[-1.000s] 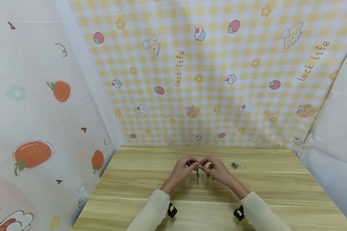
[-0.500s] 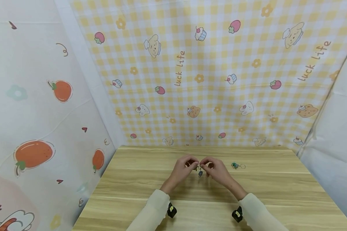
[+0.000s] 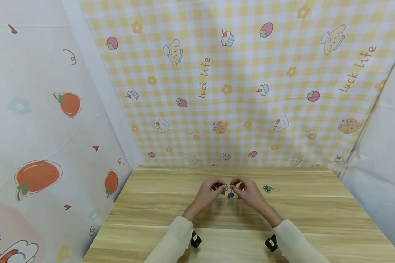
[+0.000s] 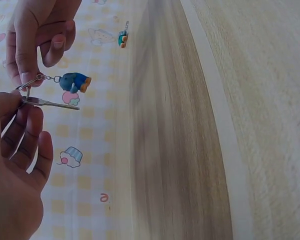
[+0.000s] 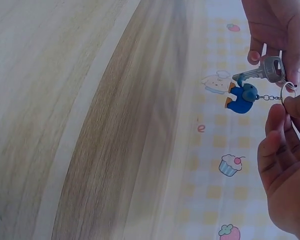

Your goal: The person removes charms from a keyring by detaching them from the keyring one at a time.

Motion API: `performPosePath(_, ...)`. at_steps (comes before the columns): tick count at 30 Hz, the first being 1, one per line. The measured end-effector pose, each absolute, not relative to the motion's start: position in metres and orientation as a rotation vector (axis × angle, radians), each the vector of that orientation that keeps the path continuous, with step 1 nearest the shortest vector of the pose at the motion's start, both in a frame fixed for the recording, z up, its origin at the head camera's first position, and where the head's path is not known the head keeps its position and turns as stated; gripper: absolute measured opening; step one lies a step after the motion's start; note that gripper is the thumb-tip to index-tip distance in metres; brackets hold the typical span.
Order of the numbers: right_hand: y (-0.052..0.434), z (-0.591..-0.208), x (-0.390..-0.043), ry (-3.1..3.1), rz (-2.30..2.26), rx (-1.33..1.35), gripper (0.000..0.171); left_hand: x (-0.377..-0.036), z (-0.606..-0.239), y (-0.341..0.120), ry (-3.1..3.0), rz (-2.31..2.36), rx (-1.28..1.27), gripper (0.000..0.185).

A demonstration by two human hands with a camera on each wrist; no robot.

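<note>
checked cloth [image 3: 240, 69] hangs behind a wooden table [image 3: 232, 237]. pinched closed, the left hand [image 3: 209, 191] holds a key [image 5: 265, 70], the right hand [image 3: 248, 190] a ring [image 5: 282, 93] bearing a blue elephant [image 5: 240, 102].

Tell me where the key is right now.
In the left wrist view, the key is toward the left edge, pinched by the left hand, just below the blue charm in the picture.

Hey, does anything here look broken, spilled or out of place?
Nothing stands out. The right hand pinches a ring with the blue elephant charm chained to it; the left hand pinches a key. The green keychain lies on the table. I see no spill or breakage, though fine detail is hard to judge.
</note>
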State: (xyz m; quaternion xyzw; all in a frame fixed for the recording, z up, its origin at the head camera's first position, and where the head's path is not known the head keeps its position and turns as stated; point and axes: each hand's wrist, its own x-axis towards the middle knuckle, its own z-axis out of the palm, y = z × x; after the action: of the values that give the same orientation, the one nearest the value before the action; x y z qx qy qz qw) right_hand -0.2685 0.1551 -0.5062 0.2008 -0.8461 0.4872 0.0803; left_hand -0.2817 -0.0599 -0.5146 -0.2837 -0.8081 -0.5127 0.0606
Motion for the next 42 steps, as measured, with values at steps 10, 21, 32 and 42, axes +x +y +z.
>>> performPosePath(10,0.1556,-0.5092,-0.2668,-2.513,1.211,0.623,0.013,-0.2789,-0.5113,-0.0557,-2.503,-1.572,-0.896,0.017)
performPosePath(21,0.1574,-0.5096,-0.2678,-2.499,1.065,0.68,0.02,-0.2788,-0.5116,-0.0533,-2.551,-1.577,-0.895,0.014)
performPosePath(32,0.1578,-0.5109,-0.2685,-2.472,1.013,0.776,0.023,-0.279,-0.5127,-0.0533,-2.57,-1.53,-0.885,0.012)
performPosePath(42,0.1606,-0.5119,-0.2711,-2.414,1.029,0.867,0.025,-0.277,-0.5099,-0.0521,-2.56,-1.518,-0.851,0.015)
